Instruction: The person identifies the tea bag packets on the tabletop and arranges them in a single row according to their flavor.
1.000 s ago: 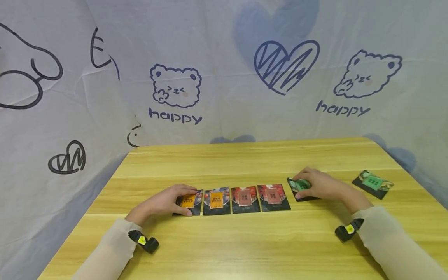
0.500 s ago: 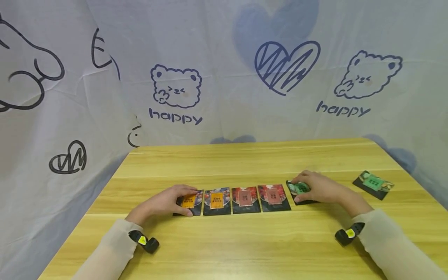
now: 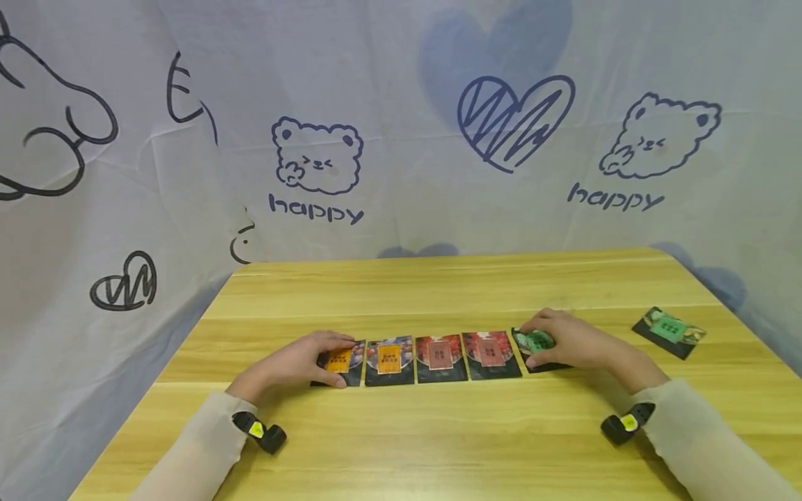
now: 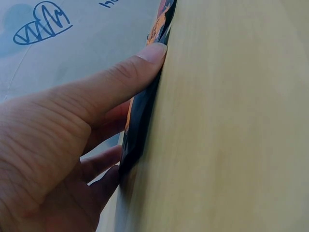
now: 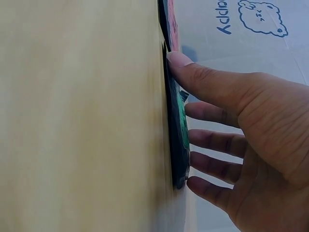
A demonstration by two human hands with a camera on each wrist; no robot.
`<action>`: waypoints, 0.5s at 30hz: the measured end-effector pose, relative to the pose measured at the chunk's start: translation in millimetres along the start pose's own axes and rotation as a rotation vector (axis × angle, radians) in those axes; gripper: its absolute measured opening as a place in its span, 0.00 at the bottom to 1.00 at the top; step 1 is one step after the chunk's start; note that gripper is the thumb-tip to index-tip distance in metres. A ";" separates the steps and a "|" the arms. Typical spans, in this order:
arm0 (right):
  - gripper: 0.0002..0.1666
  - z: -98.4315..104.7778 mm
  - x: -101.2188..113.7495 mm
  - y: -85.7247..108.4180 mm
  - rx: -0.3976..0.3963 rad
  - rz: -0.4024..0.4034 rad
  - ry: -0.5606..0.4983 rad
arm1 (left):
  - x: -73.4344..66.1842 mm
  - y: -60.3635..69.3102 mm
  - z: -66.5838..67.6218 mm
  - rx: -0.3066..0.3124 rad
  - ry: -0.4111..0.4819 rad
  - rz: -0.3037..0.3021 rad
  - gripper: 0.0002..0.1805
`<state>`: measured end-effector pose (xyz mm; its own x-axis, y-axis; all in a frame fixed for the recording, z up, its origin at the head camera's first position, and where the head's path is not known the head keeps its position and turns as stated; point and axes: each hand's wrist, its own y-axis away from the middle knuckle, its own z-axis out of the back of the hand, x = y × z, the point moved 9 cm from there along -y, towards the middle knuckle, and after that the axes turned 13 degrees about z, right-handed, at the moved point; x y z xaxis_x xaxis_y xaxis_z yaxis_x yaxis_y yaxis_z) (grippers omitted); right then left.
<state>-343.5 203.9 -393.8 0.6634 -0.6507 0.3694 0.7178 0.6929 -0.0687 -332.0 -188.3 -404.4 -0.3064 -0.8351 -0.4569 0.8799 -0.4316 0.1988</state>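
A row of flat, dark sachets lies on the wooden table. At its left end, my left hand rests on a sachet with an orange label, thumb on the near part, fingers on the far side. In the left wrist view the thumb presses that sachet. At the right end, my right hand spans a green-labelled sachet, touching it with thumb and fingertips; the palm hides part of it. The right wrist view has this sachet flat on the table, the fingers spread along it.
Between the hands lie another orange-labelled sachet and two red ones, the left red sachet and the right red sachet. A second green sachet lies askew at far right. A printed cloth hangs behind the table.
My right hand has slid the green sachet slightly toward the near edge and left, closer in line with the row. My left hand has stayed on the orange-labelled sachet.
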 end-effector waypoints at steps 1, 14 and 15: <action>0.39 -0.1 0.4 -0.1 0.000 0.002 0.003 | 0.1 -0.3 -0.1 0.001 0.000 -0.001 0.43; 0.39 -0.3 6.7 -1.4 -0.002 0.004 0.026 | -0.8 0.3 0.4 -0.001 0.004 -0.014 0.42; 0.38 -0.3 7.3 -1.3 -0.002 0.003 0.027 | -1.1 0.6 0.6 -0.001 0.006 -0.015 0.42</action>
<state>-339.5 198.1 -391.3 0.6712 -0.6565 0.3441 0.7160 0.6943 -0.0720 -331.4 -187.8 -403.3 -0.3172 -0.8265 -0.4651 0.8757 -0.4436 0.1910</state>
